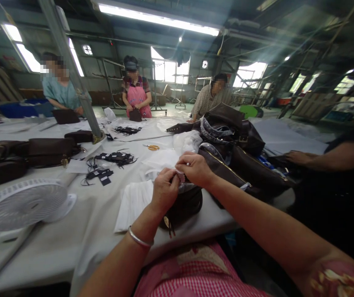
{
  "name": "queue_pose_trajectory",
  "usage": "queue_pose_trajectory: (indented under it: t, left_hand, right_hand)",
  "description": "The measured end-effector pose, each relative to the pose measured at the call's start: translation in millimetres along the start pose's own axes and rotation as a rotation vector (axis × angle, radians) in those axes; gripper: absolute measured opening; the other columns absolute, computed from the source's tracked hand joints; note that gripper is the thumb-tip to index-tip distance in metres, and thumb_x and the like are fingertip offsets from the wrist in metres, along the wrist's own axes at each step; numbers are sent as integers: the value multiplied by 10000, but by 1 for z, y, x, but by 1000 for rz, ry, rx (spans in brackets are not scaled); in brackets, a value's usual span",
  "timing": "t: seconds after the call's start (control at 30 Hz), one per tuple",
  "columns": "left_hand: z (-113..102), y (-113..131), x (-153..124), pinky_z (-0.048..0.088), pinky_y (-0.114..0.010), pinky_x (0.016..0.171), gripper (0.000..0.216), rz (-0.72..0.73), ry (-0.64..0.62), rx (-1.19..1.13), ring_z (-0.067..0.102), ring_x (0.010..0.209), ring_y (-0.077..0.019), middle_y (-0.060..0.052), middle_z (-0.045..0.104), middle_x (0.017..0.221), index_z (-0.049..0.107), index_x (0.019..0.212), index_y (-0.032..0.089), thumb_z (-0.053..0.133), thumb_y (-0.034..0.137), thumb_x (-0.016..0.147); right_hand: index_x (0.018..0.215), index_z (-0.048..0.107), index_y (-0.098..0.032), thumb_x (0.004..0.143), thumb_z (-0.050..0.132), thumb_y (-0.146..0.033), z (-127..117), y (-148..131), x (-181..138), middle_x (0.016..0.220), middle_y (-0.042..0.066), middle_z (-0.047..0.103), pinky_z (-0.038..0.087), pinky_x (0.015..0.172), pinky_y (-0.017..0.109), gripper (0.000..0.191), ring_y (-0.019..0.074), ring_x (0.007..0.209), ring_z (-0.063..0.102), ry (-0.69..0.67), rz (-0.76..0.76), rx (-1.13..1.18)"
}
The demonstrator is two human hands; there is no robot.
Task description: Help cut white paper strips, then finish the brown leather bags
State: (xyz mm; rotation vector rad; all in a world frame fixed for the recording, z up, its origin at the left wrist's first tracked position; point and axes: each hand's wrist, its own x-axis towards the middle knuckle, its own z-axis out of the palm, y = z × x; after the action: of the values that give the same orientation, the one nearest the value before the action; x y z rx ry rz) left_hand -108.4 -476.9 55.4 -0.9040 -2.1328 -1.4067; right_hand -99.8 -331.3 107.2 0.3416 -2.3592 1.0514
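Note:
My left hand and my right hand meet above a small dark brown bag at the table's near edge. Both are closed in a pinch. A thin white strip shows at the fingertips of my right hand. What the left fingers grip is hidden behind them. Clear plastic lies along the top of the bag, and a gold-coloured tag with short cords hangs at its front. Left of the bag lies a stack of folded white sheets. Crumpled white wrapping lies just beyond my hands.
Large dark bags pile up at right; more brown bags lie at left. Black tags, yellow-handled scissors, a white fan and a metal post stand about. Co-workers stand across the table; another person's arm reaches in at right.

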Motion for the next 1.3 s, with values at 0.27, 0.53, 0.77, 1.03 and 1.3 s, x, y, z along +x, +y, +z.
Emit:
queue_pose_trajectory:
  t: [0.27, 0.53, 0.77, 1.03, 1.3]
  left_hand:
    - [-7, 2, -1, 455, -299, 760, 224, 186, -135, 79, 576, 801, -178, -74, 606, 870, 627, 883, 179, 435, 265, 962]
    - [-13, -4, 13, 364, -239, 541, 237, -143, -104, 65, 482, 557, -131, 21, 535, 598, 535, 731, 200, 552, 377, 888]
    - [-16, -20, 22, 370, -192, 407, 255, -608, 166, -674, 479, 438, -83, 31, 527, 603, 541, 730, 171, 629, 392, 824]
    - [-1, -14, 34, 479, -211, 508, 165, -718, 393, -1060, 534, 497, -84, 50, 508, 608, 493, 813, 172, 627, 258, 855]
    - [0, -24, 26, 464, -201, 516, 213, -632, 570, -1006, 489, 492, -60, 67, 482, 646, 452, 837, 198, 618, 322, 885]
  right_hand:
    - [710, 646, -165, 829, 602, -196, 2, -2, 35, 641, -11, 590, 390, 658, 270, 131, 141, 642, 511, 161, 45, -141]
    - [826, 607, -173, 914, 531, -271, -16, -12, 9, 686, -8, 581, 402, 677, 264, 152, 139, 664, 523, 252, -117, -70]
    - [1150, 601, -145, 754, 744, -442, -18, 30, -74, 1075, 124, 630, 436, 841, 349, 516, 238, 966, 586, -356, -261, -295]
    - [896, 656, -179, 813, 685, -311, 12, 53, -101, 927, 76, 638, 343, 844, 383, 158, 229, 915, 562, -425, -335, -577]
    - [823, 623, -159, 929, 540, -247, 19, 60, -116, 910, 74, 690, 385, 784, 323, 160, 169, 829, 592, -405, -545, -480]
